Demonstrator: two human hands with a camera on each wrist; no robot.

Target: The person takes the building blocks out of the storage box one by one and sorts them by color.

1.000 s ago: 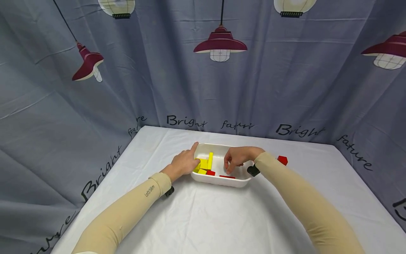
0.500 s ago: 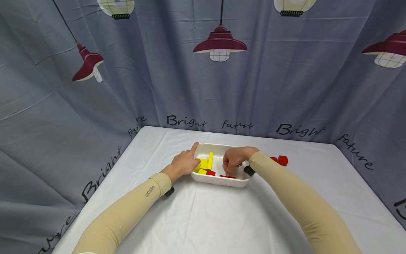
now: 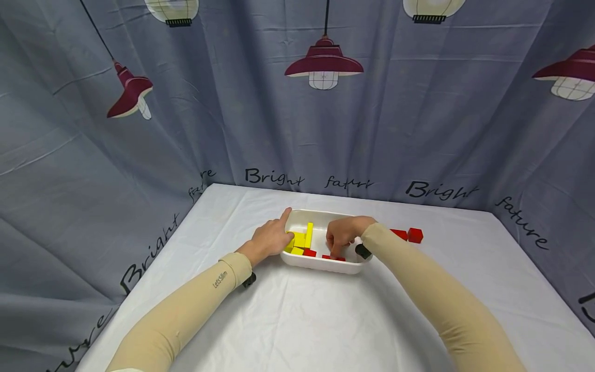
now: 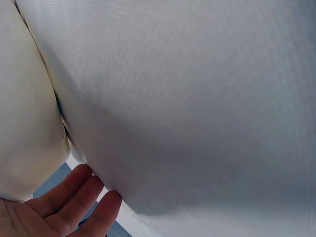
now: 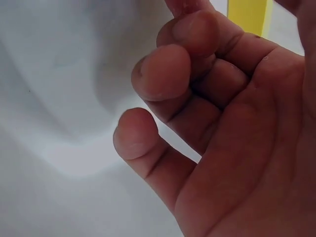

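Observation:
A white plastic tray (image 3: 307, 262) stands on the table with yellow blocks (image 3: 299, 239) at its left end. My left hand (image 3: 270, 238) grips the tray's left rim, thumb over the inside and index finger along the edge; the left wrist view shows the other fingers (image 4: 101, 210) low by the tray's outer wall. My right hand (image 3: 343, 232) reaches down into the tray, its fingertips pinching a red block (image 3: 341, 259) by the front wall. In the right wrist view the remaining fingers (image 5: 163, 74) are curled; the pinched block is hidden there.
Another red block (image 3: 309, 253) lies among the yellow ones in the tray. Outside, to the right, a red block (image 3: 398, 234) and a second red piece (image 3: 415, 235) sit on the white tablecloth (image 3: 297, 325). A grey curtain (image 3: 260, 124) hangs behind.
My right hand has moved slightly left and down onto the red block at the tray's front wall. The sleeve has shifted and uncovered more red outside the tray. My left hand stays put.

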